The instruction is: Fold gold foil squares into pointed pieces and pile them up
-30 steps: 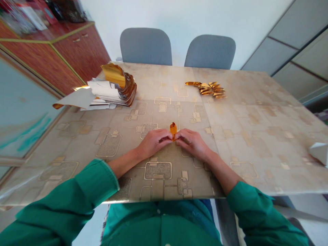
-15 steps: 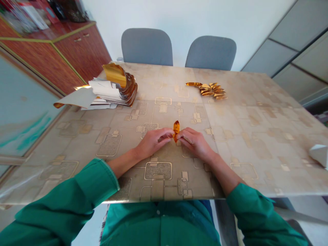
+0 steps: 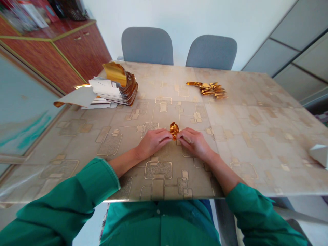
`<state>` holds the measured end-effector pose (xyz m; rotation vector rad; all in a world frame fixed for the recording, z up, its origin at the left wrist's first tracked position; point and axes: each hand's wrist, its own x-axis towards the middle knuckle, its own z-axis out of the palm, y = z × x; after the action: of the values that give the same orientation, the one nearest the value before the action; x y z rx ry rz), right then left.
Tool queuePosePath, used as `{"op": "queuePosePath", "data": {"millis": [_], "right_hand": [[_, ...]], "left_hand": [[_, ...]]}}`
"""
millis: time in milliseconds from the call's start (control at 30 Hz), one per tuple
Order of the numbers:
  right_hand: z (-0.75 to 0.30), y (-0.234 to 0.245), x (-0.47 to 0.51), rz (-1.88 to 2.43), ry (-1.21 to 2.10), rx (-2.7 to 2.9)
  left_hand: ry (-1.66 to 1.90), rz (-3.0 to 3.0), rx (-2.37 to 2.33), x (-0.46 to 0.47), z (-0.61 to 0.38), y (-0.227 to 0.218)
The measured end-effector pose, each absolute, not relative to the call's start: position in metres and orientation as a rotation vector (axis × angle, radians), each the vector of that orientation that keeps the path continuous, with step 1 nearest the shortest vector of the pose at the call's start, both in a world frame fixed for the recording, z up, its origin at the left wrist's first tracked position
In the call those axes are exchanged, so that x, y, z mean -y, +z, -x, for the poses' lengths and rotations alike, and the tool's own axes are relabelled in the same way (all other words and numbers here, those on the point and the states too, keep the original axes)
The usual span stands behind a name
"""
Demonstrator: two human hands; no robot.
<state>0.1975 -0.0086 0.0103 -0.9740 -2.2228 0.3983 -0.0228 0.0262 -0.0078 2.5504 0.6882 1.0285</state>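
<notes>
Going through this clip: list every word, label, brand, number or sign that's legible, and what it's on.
No readable text anywhere.
Packages on the cabinet: too blurred to tell whether they carry print.
Folded gold piece between the left hand and right hand: no lettering visible.
Stack of sheets: nothing legible.
Tablecloth: geometric pattern, no writing.

Two grey chairs, reddish-brown cabinet

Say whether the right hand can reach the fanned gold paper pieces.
Probably yes: nothing stands between the right hand and the fanned gold paper pieces, though it pinches a small gold paper piece.
</notes>
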Motion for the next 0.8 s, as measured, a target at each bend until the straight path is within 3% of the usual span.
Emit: {"op": "queuePosePath", "data": {"millis": [400,800], "right_hand": [[-0.192,0.005,0.005,1.073,0.569,2.092],[-0.189,0.005,0.005,1.165,0.534,2.124]], "left_hand": [[0.943,-2.231,-0.887,-0.022,0.016,-0.006],[0.936,-2.135,-0.923,-0.021,0.011,-0.005]]}}
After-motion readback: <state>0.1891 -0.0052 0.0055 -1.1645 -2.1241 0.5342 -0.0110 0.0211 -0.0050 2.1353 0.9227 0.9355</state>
